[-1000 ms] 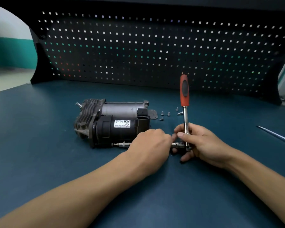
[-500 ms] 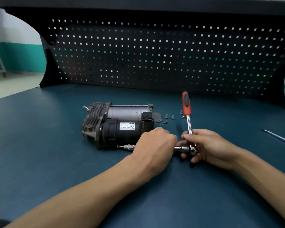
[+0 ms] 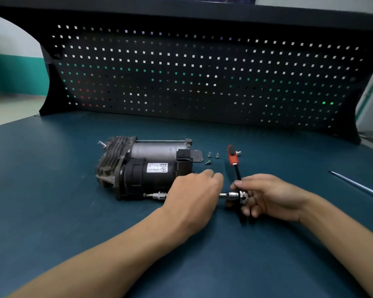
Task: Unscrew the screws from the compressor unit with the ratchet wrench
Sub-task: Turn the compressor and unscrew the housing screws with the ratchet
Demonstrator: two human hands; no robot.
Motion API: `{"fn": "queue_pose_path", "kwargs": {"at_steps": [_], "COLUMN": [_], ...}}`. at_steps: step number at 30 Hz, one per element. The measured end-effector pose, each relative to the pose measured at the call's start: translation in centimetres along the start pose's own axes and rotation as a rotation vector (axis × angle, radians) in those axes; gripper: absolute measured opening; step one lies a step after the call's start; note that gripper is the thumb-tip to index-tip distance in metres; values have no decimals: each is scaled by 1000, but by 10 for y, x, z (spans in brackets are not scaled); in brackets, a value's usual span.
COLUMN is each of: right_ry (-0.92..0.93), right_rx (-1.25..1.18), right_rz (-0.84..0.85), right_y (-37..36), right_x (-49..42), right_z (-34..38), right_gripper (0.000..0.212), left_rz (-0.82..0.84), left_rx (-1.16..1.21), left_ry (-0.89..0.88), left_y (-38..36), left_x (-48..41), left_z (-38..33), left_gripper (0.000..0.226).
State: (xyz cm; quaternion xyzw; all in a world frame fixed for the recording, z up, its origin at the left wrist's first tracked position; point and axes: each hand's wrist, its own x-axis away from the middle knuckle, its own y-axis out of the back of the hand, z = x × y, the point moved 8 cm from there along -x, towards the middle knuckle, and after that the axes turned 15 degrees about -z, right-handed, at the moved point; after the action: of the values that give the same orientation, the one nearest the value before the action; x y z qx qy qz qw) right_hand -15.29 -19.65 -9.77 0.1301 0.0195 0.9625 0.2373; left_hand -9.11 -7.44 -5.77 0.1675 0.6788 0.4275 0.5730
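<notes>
The compressor unit point(image 3: 146, 166) lies on its side on the blue bench, black motor housing in front, finned grey head at its left. The ratchet wrench point(image 3: 235, 168) has a red and black handle pointing away from me; its chrome head point(image 3: 238, 195) drives a long extension bar whose socket end point(image 3: 157, 195) meets the unit's lower front. My left hand point(image 3: 194, 190) is closed over the middle of the extension bar. My right hand point(image 3: 267, 195) grips the wrench at its head and lower shaft.
Several loose screws point(image 3: 212, 157) lie on the bench just right of the unit, behind the wrench handle. A thin metal rod point(image 3: 357, 184) lies at the far right. A black pegboard point(image 3: 202, 82) closes off the back of the bench.
The wrench handle has swung down and away from me, from standing nearly upright to leaning low over the bench. Both hands keep their grips. The camera has moved a little.
</notes>
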Motion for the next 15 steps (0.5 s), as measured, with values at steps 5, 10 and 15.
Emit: {"fn": "queue_pose_path", "kwargs": {"at_steps": [5,10,15], "right_ry": [30,130,256], "right_rx": [-1,15,44], "right_rz": [25,-30,-95], "right_y": [4,9,14], "right_x": [1,1,2], "right_z": [1,5,11], "right_gripper": [34,56,52], "left_rz": [14,68,107], "left_rx": [-16,0,14], "left_ry": [-8,-18,-22], "left_y": [-3,-8,-10], "left_x": [0,0,-1], "left_z": [-2,2,3], "left_gripper": [29,10,16]}}
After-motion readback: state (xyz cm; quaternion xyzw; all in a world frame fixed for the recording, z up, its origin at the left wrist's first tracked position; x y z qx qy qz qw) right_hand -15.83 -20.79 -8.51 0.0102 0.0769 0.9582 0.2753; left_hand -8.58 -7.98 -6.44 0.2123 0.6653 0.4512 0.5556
